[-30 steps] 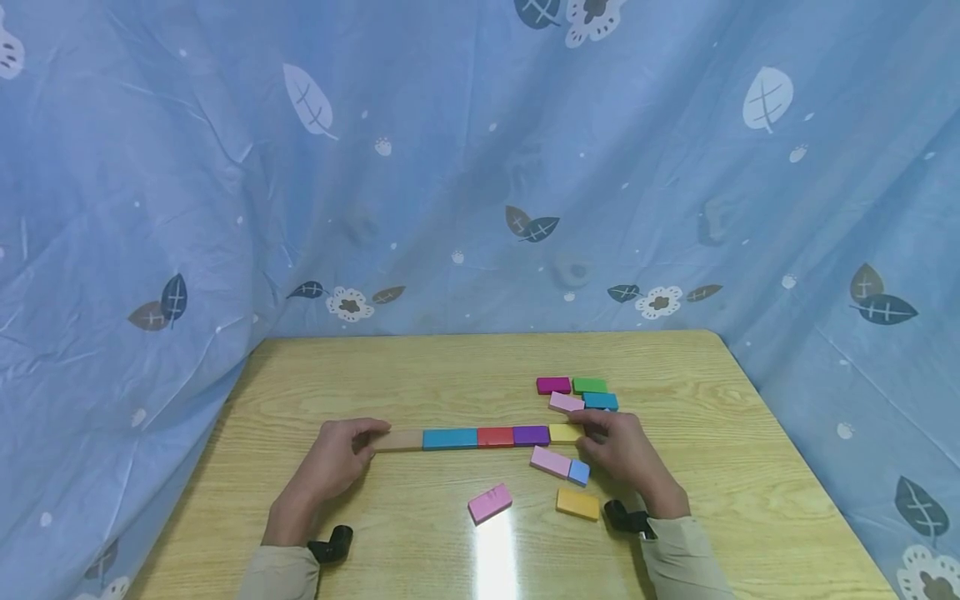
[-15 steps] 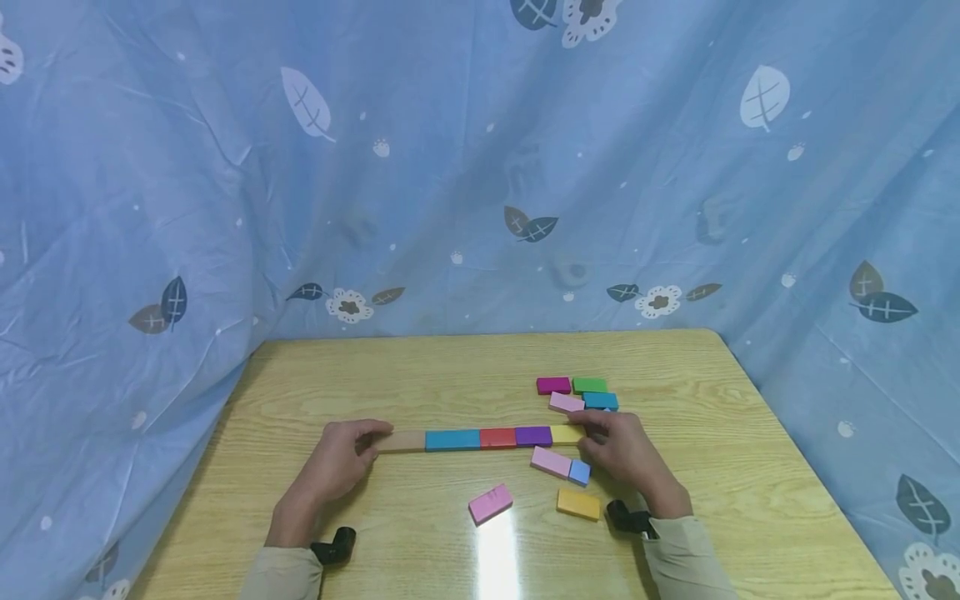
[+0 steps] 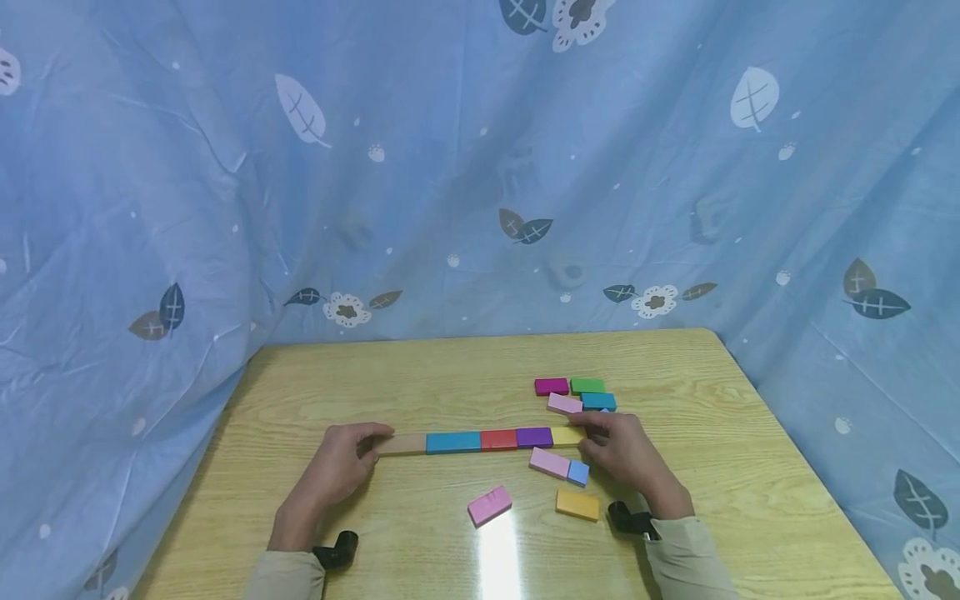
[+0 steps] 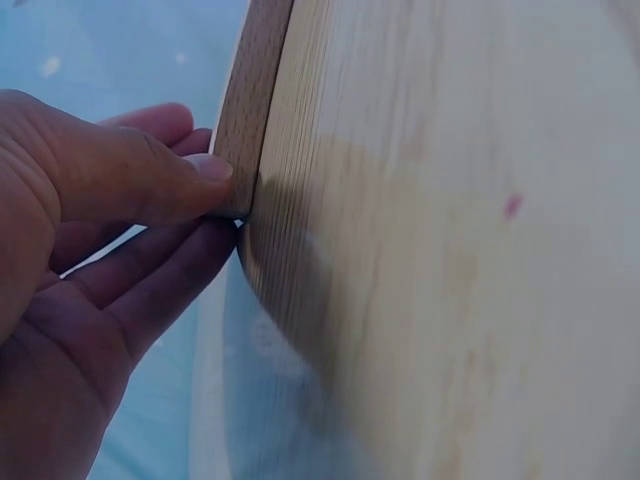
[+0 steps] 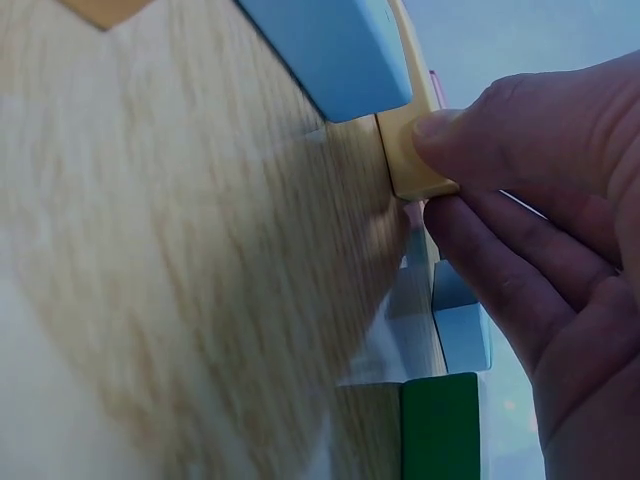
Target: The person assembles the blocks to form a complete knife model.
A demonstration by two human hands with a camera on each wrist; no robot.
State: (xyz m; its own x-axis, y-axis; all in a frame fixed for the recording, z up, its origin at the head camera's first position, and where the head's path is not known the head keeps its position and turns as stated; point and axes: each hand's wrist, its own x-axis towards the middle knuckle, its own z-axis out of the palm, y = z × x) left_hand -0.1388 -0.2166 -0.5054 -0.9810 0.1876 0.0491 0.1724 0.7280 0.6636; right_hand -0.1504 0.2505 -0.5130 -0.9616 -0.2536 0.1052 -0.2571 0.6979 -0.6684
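Five-coloured blocks form one straight row across the table: plain wood (image 3: 402, 444), blue (image 3: 453, 442), red (image 3: 498, 439), purple (image 3: 534, 437) and yellow (image 3: 566, 436). My left hand (image 3: 341, 462) pinches the outer end of the plain wood block; in the left wrist view its thumb (image 4: 212, 170) lies on the block's side. At the opposite end, my right hand (image 3: 622, 454) pinches the yellow block, thumb against its side in the right wrist view. The row looks flat on the table, its blocks end to end.
Nearer me lie a light pink block (image 3: 549, 463) touching a small blue block (image 3: 577, 473), a pink block (image 3: 490, 506) and an orange block (image 3: 577, 505). Behind the right hand sit magenta (image 3: 552, 387), green (image 3: 588, 386), pink (image 3: 565, 403) and blue (image 3: 598, 402) blocks.
The left hand and the row have shifted very slightly right. The right hand keeps its hold on the yellow block, and the head view has tilted a little.
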